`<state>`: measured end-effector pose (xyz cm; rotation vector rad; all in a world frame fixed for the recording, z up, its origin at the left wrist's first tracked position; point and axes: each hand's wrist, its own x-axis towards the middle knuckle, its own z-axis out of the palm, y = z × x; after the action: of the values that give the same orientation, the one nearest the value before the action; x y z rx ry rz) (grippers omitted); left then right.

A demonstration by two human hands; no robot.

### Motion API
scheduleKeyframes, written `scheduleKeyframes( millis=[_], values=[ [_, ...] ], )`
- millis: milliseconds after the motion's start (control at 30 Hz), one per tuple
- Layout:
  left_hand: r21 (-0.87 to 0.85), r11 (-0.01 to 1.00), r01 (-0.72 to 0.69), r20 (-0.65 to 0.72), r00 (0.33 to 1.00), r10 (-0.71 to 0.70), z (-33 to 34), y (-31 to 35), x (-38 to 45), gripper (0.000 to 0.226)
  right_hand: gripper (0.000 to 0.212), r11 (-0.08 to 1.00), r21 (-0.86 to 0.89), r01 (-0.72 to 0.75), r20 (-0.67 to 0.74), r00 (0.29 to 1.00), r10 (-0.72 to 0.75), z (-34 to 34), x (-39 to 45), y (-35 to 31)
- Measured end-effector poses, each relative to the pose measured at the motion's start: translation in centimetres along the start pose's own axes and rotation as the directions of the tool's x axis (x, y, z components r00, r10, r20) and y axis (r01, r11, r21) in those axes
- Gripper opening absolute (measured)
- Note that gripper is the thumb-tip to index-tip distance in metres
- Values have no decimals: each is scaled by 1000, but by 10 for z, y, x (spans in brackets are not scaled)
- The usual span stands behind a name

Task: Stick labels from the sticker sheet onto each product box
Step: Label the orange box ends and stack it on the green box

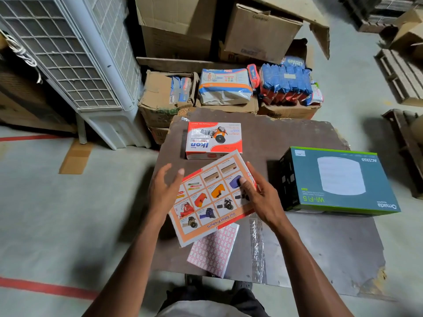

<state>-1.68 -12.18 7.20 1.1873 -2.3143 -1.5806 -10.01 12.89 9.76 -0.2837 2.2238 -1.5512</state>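
Right hand (256,193) gripping tilted product box (212,200), long axis away-right; left hand (166,188) loose.

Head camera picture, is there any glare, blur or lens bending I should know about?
Head view: wide-angle bending curves the white cooler and floor lines at the edges; glare shines off the clear tape strip on the board; the left hand looks slightly motion-blurred, while the right hand on the orange product box and the sticker sheet are sharp; soft shadows fall beneath the arms.

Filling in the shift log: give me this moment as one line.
right hand holds orange box | left hand open beside it | sticker sheet partly under box | teal box unheld
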Motion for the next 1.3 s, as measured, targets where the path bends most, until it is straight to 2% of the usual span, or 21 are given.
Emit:
scheduleKeyframes(
  millis=[67,133,233,300,367,467,533,633,733,833,933,1067,1200,1300],
  values=[
    [-165,976,145,67,989,-135,2,-16,-14,69,47,999,34,-32,-1,999,32,-6,1,7],
    [-267,936,232,158,968,-195,7,-31,-25,67,48,997,33,-65,-10,998,65,-11,1,14],
    [-324,901,288,289,937,-196,18,-40,-41,38,44,992,41,-120,-33,992,121,-19,2,23],
    [-379,876,299,284,938,-198,27,-38,-48,35,38,989,56,-137,-51,989,140,-28,2,28],
    [-439,851,290,237,950,-202,35,-33,-52,43,41,987,74,-140,-69,987,145,-39,1,31],
    [-484,837,257,214,962,-172,50,-19,-55,34,43,986,89,-139,-105,983,148,-60,0,35],
    [-482,842,243,220,964,-152,64,-6,-57,36,38,985,92,-143,-134,979,154,-77,0,34],
    [-457,859,230,258,959,-119,90,16,-59,43,20,985,108,-132,-164,975,149,-109,0,33],
    [-432,880,200,294,953,-73,124,38,-61,55,17,979,114,-168,-229,955,191,-149,5,46],
    [-447,879,169,285,958,-40,165,63,-68,51,24,979,56,-196,-300,932,204,-186,10,66],
    [-424,890,170,356,934,-9,207,87,-76,42,30,974,2,-226,-377,902,210,-224,16,86],
    [-391,901,189,427,904,-4,258,114,-83,44,57,957,8,-291,-453,852,263,-279,26,109],
    [-336,924,184,474,880,-3,302,135,-83,55,41,950,-15,-312,-463,844,270,-320,30,115],
    [-316,929,191,478,878,-18,330,142,-82,53,38,944,-13,-330,-473,834,285,-343,36,123]
  ],
)
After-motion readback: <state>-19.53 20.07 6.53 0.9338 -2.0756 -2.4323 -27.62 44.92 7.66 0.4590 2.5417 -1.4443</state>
